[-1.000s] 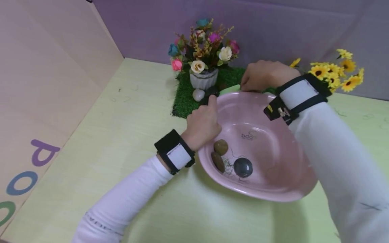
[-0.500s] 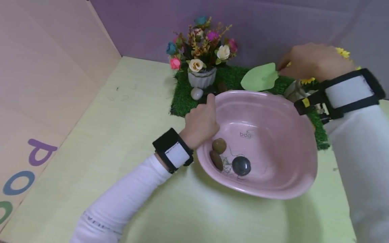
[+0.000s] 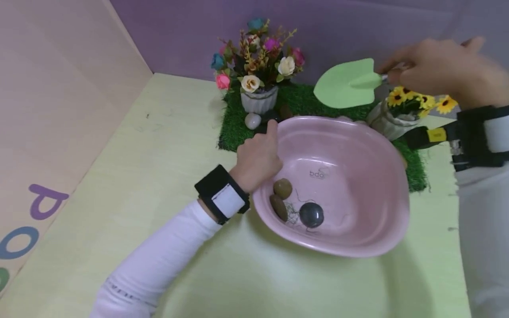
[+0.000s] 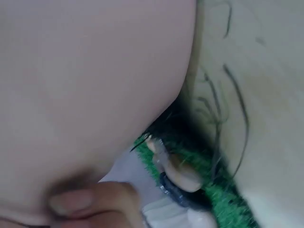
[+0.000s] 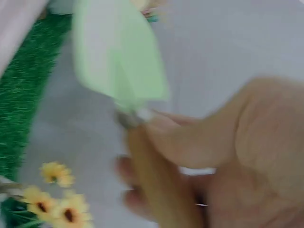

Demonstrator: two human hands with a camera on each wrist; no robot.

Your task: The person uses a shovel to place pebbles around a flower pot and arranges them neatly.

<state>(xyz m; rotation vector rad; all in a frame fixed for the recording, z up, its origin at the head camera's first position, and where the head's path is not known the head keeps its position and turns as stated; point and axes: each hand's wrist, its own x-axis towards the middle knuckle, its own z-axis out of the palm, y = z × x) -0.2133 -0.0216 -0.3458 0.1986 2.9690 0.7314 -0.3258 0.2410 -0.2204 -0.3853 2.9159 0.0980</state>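
Note:
A pink plastic basin point(image 3: 358, 185) sits tilted over the table, its left rim gripped by my left hand point(image 3: 259, 154). In the left wrist view, curled fingers point(image 4: 102, 202) press against the basin's outer wall. Inside lie a dark grey stone point(image 3: 311, 215), two brown stones point(image 3: 282, 188) and some thin grass strands. My right hand point(image 3: 441, 66) is raised at the back right, holding a small garden trowel point(image 3: 346, 84) with a light green blade. Its wooden handle point(image 5: 159, 180) shows between thumb and fingers in the right wrist view.
Artificial turf point(image 3: 234, 132) lies behind the basin. On it stand a pot of mixed flowers point(image 3: 259, 100), a white stone point(image 3: 252, 120), dark stones and a tilted pot of yellow flowers point(image 3: 391, 121). A purple-grey wall point(image 3: 179, 39) closes the back.
My right hand has moved right and up from behind the basin's rim, bringing the trowel out into view. My left hand keeps its grip on the basin.

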